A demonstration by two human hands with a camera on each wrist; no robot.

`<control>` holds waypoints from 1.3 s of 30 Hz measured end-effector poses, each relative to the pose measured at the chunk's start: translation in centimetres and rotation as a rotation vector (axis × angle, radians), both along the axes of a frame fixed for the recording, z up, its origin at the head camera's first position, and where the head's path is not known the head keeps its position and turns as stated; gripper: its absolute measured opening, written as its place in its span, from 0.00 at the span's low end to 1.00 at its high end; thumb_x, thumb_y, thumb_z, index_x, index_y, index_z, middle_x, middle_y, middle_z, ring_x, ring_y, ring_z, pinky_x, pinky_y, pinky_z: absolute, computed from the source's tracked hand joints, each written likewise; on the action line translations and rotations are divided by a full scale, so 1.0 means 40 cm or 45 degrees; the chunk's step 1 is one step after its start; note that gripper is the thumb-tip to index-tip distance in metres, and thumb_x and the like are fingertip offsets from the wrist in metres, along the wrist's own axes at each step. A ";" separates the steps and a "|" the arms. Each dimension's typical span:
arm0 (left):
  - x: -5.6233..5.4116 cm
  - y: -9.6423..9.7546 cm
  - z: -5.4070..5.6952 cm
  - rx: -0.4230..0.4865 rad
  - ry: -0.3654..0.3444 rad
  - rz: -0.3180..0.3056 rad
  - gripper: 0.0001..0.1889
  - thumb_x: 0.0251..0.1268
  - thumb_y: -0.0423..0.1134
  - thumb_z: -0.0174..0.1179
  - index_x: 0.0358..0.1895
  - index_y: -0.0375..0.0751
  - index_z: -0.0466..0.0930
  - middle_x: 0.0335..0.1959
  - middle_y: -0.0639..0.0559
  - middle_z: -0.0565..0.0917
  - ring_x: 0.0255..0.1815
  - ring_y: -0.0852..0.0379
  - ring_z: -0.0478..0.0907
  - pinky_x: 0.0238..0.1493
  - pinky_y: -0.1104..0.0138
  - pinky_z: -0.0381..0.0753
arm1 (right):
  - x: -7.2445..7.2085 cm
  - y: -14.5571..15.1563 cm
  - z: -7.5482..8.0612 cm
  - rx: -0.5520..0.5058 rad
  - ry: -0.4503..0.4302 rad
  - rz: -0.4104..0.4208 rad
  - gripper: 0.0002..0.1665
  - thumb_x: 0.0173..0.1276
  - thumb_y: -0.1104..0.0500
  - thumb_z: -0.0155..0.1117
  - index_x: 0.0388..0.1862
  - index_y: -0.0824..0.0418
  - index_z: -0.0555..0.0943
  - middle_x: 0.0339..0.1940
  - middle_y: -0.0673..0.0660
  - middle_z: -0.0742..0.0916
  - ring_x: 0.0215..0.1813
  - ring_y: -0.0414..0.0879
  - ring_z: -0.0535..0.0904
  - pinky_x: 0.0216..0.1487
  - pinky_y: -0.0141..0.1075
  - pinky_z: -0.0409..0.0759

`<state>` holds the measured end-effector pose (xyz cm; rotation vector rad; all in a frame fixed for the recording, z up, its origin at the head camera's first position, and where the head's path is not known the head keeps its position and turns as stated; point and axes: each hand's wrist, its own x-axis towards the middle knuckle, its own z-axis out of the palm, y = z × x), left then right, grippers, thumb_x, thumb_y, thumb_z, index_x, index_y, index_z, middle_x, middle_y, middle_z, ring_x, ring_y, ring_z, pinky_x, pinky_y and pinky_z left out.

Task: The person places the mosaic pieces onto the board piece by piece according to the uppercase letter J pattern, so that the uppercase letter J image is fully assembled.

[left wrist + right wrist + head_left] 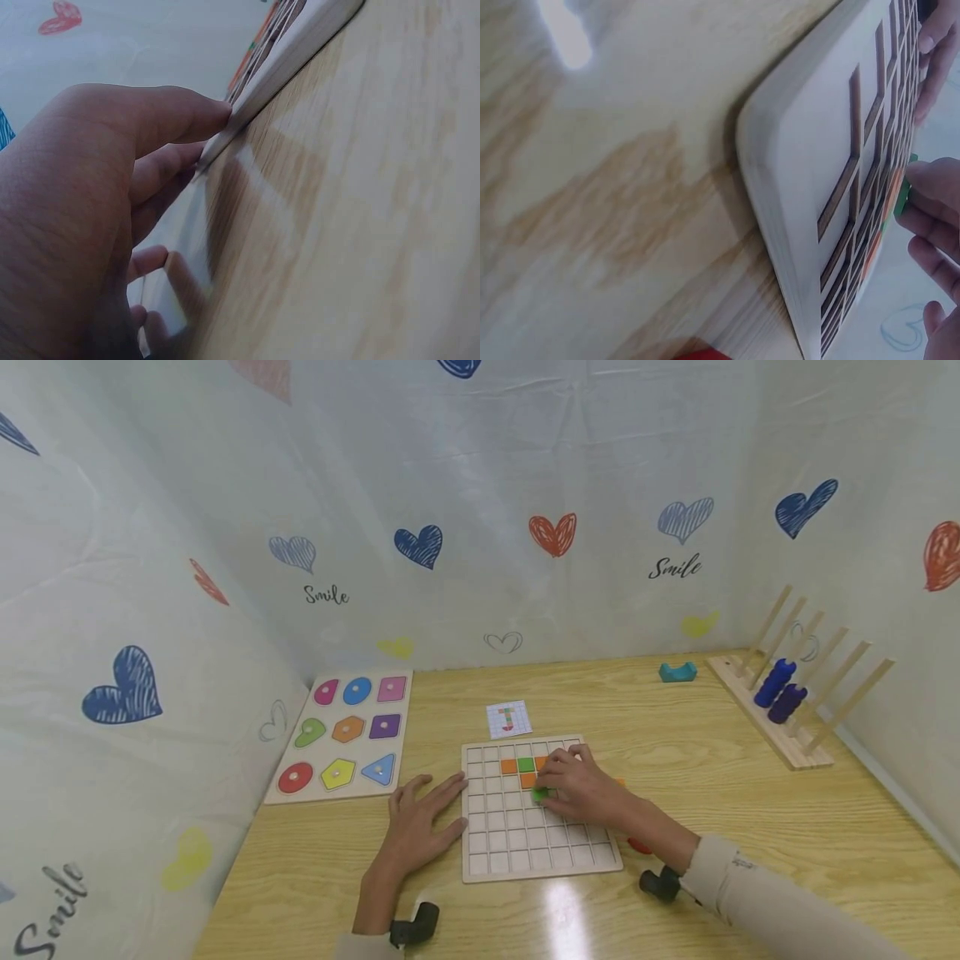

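Observation:
A wooden grid board point(498, 841) lies on the table, with orange tiles point(510, 767) and a green tile point(526, 764) set in its upper squares. Between thumb and fingers, my right hand point(581, 787) pinches another green tile point(903, 196) just below the orange one in the second row. My left hand point(417, 823) rests on the table, its thumb and index fingertip touching the board's left edge point(262, 90). Behind the board lies a small pattern card point(509, 719) with a coloured J-like shape on a grid. My right hand hides part of the board's right side.
On the left lies a shape puzzle board point(312, 756) with knobbed pieces. A wooden peg stand point(768, 714) with blue and purple pieces stands at the right, near a teal piece point(678, 672). A red piece point(640, 846) and an orange one point(619, 782) lie beside the grid board.

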<state>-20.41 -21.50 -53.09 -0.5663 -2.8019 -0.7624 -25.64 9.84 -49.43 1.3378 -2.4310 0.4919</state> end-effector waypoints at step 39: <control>-0.003 0.001 0.004 -0.028 -0.038 0.009 0.31 0.65 0.53 0.59 0.72 0.55 0.72 0.72 0.62 0.70 0.73 0.40 0.58 0.65 0.38 0.46 | 0.007 -0.022 -0.007 0.110 0.049 -0.033 0.12 0.59 0.54 0.77 0.41 0.54 0.89 0.43 0.48 0.88 0.52 0.46 0.77 0.50 0.51 0.67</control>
